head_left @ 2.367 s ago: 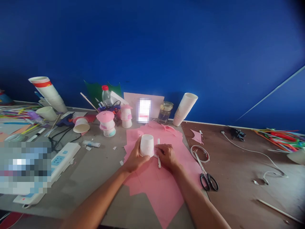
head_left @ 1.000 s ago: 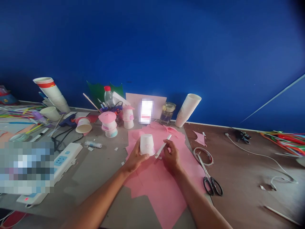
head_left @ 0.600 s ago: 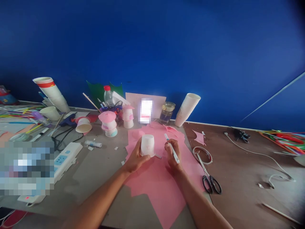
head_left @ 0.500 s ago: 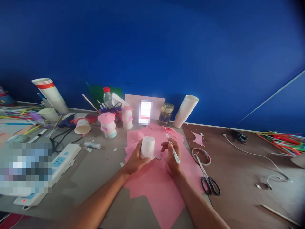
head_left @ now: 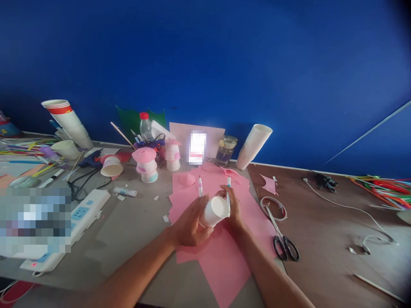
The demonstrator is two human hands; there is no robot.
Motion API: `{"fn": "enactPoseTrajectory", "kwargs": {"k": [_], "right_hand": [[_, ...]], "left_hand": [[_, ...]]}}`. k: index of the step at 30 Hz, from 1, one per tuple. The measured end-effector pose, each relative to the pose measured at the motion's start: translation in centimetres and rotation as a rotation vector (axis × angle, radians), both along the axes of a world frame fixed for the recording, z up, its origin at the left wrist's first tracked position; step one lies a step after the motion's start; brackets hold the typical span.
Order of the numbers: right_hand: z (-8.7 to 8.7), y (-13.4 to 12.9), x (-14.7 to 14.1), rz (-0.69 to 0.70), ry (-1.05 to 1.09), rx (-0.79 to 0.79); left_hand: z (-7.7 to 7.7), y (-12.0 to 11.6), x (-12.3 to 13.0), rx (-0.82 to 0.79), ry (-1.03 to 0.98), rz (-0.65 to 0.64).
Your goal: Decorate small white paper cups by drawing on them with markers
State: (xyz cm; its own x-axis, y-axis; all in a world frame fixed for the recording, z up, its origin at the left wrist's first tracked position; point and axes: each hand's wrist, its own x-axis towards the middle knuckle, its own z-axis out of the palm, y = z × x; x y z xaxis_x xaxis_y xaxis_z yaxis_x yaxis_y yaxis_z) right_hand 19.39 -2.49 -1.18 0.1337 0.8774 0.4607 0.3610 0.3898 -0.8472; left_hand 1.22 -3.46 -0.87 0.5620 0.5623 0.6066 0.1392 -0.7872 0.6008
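A white paper cup is in my left hand, whose fingers wrap its left side. The cup tips to the right with its round base end facing up. Close by on the right, my right hand holds a slim white marker with a light blue part at its upper end. The marker's lower end is beside the cup; I cannot tell whether they touch. Under both hands lies pink paper, cut ragged at its edges. A second marker with a pink band lies on it just beyond my left hand.
Scissors and a tape roll lie to the right. Behind are a cup stack, a glass jar, a lit phone and pink-roofed cup models. A power strip and cables are at left.
My left hand has tipped the cup to the right and brought it nearer my right hand. The marker in my right hand now stands more upright, and the pink-banded marker has come into sight.
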Motion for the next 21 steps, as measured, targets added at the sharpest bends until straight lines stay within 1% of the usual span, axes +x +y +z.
{"fn": "enactPoseTrajectory", "kwargs": {"k": [3,5,8,11,13,16,17,19,21], "right_hand": [[-0.4,0.1,0.1,0.064,-0.01,-0.019],[-0.7,0.3,0.1,0.104,0.037,-0.031],[-1.0,0.6,0.1,0.125,0.08,-0.054],[-0.6,0.6,0.6,0.168,-0.028,-0.059],[0.1,0.4,1.3,0.222,-0.142,-0.014],[1.0,0.4,2.3,0.261,-0.299,0.054],[1.2,0.4,2.6,0.269,-0.343,0.059],[1.5,0.3,2.8,0.297,-0.439,0.046],[1.8,0.2,2.7,0.339,-0.565,0.03]], "left_hand": [[0.5,-0.1,0.1,0.051,0.01,-0.002],[0.8,-0.3,0.2,0.058,0.017,-0.009],[1.0,-0.7,0.5,0.051,0.012,-0.053],[1.1,-0.9,0.8,0.026,-0.03,-0.11],[1.2,-0.9,0.6,-0.081,-0.065,-0.129],[1.4,-0.2,0.0,-0.418,-0.184,-0.076],[1.4,0.1,-0.3,-0.533,-0.259,-0.042],[1.4,1.1,-0.7,-0.711,-0.447,0.007],[1.4,2.1,-1.0,-0.83,-0.666,0.015]]}}
